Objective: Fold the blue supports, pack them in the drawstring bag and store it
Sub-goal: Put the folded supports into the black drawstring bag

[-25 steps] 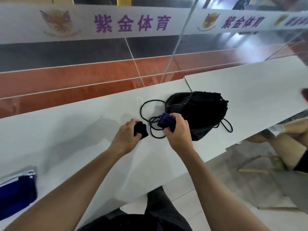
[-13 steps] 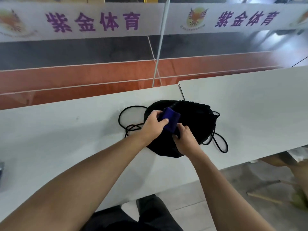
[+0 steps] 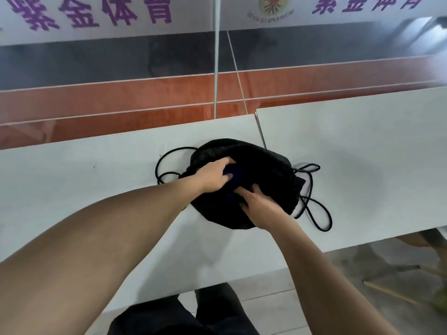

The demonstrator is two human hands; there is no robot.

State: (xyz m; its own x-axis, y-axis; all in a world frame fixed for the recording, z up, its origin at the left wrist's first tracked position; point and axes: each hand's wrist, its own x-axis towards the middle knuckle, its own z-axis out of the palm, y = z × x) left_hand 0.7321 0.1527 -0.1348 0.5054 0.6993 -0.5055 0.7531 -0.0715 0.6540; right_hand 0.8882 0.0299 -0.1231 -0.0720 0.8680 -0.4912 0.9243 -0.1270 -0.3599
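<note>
While half-hidden, dark blue support point(image 3: 234, 175)

Black drawstring bag point(image 3: 263, 165) lies on white table point(image 3: 96, 189), cords point(image 3: 316, 213) looping out both sides. Left hand point(image 3: 214, 176) grips a blue support point(image 3: 235, 174) at the bag's mouth (mostly hidden); right hand point(image 3: 262, 206) pinches the bag fabric just beside it.

blue supports point(image 3: 234, 175): folded, in bag mouth | black drawstring bag point(image 3: 266, 170): on table
</note>
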